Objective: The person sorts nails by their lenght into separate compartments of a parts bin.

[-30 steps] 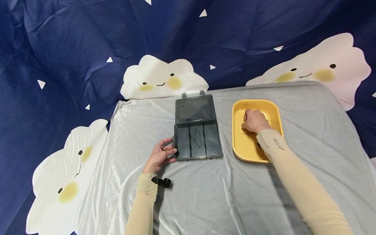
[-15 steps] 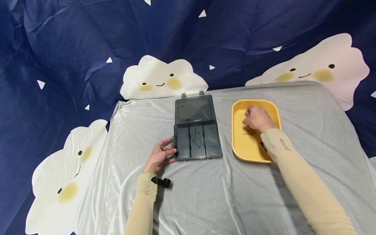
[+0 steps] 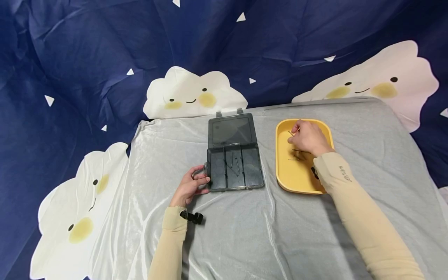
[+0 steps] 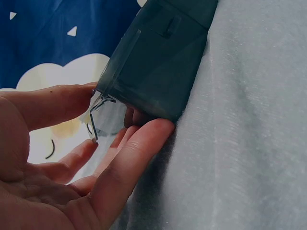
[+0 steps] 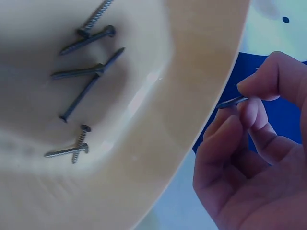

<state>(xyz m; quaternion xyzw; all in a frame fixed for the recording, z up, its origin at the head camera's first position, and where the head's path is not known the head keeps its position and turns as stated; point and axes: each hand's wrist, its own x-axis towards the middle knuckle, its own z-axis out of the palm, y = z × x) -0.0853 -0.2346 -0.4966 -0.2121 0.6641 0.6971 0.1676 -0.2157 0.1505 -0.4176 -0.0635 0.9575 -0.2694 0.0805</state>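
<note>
My left hand (image 3: 188, 187) grips the left edge of a dark see-through compartment box (image 3: 252, 169). In the left wrist view its thumb and fingers lie around the box's end and clear handle loop. The lid (image 3: 232, 130) is folded back, and several long screws (image 3: 238, 165) lie in the middle compartment. My right hand (image 3: 309, 136) is over the yellow tray (image 3: 288, 179). Its thumb and fingertips pinch a screw (image 5: 233, 102), seen in the right wrist view. Several loose screws (image 5: 86, 93) lie on the tray's bottom, some crossing each other.
A grey cloth (image 3: 234, 233) with folds covers the table. Behind it hangs a dark blue curtain (image 3: 273, 42) with white clouds and triangles. The tray stands right of the box, with a strip of cloth between them.
My right hand has shifted slightly up and right over the tray, uncovering more screws below it. My left hand and the box stay in place.
</note>
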